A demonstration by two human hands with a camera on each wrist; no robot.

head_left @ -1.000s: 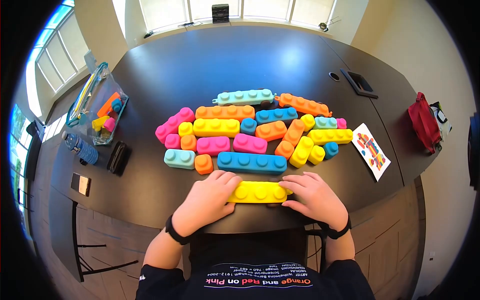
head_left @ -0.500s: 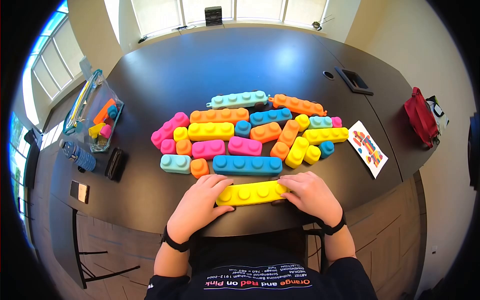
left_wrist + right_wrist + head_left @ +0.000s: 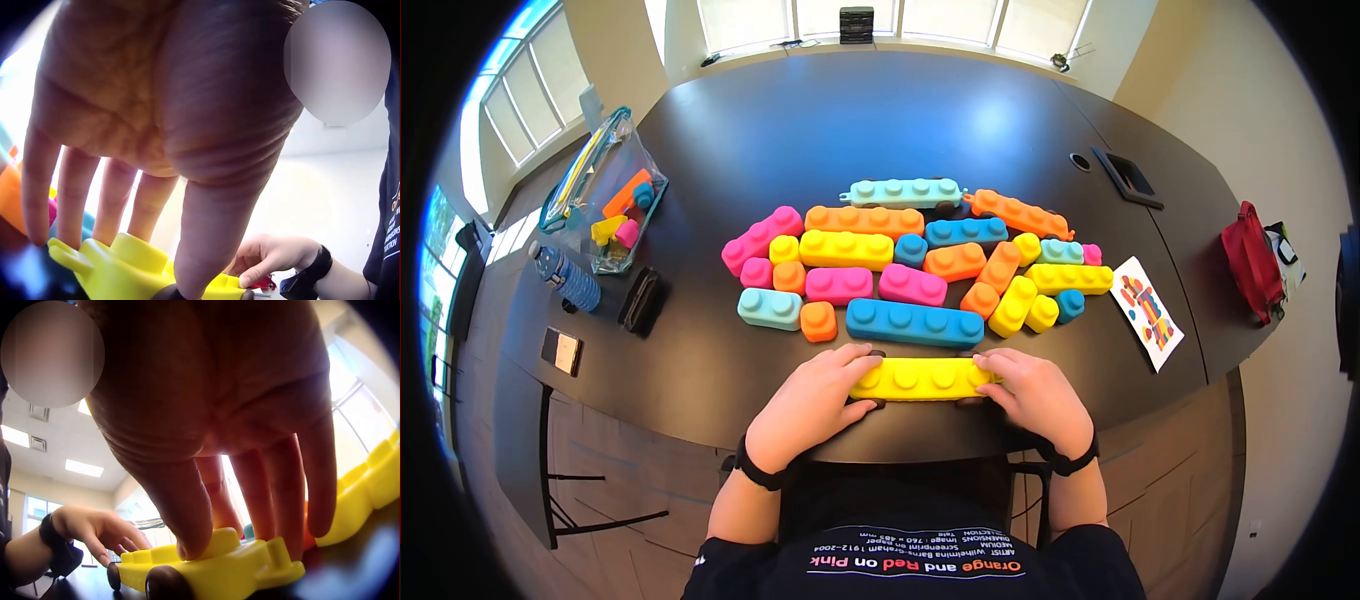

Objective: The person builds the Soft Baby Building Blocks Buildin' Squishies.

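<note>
A long yellow toy brick wagon (image 3: 923,380) with studs on top and dark wheels lies near the table's front edge. My left hand (image 3: 815,400) grips its left end, thumb on the near side and fingers on the far side. At the other end my right hand (image 3: 1040,395) grips it the same way. The right wrist view shows a dark wheel (image 3: 169,584) below my thumb and a yellow coupling (image 3: 281,572) at the end. A yellow hook (image 3: 65,253) sticks out past my fingers in the left wrist view. Just beyond lies a long blue brick (image 3: 915,323).
Several coloured bricks stand grouped behind, with a light teal wagon (image 3: 905,192) and an orange wagon (image 3: 1018,213) at the back. A picture card (image 3: 1148,315) lies right. Left are a clear bag (image 3: 615,255), a water bottle (image 3: 568,278), a black case (image 3: 641,300) and a phone (image 3: 562,351).
The yellow wagon shifted left and tilted slightly, then came level again between my hands. More of its studs and wheels show now. The grouped bricks keep their arrangement while the head view shifts.
</note>
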